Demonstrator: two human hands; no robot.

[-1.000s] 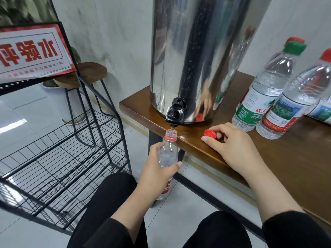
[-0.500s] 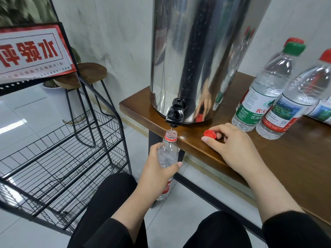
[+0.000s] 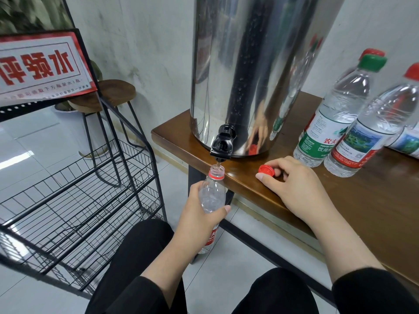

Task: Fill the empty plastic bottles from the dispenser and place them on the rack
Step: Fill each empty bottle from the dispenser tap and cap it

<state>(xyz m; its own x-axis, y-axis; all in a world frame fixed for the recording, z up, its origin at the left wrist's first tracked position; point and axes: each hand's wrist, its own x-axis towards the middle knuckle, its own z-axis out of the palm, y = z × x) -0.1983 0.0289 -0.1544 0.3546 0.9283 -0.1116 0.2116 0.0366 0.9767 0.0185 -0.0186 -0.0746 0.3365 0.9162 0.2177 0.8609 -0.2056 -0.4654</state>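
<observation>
Wooden table [image 3: 362, 211] w/ steel dispenser [image 3: 256, 71] on it; I've got the bottle [image 3: 212, 196] upright, long axis vertical, open mouth up right under the black tap [image 3: 222, 145], just off the table edge. Left hand [image 3: 199, 219] wraps its body. Right hand [image 3: 297, 186] rests on the table, fingers curled round the red cap [image 3: 265, 170].

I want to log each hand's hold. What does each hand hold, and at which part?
Left hand grips the bottle around its middle, under the tap. Right hand pinches the red cap at its rim, on the table.
</observation>
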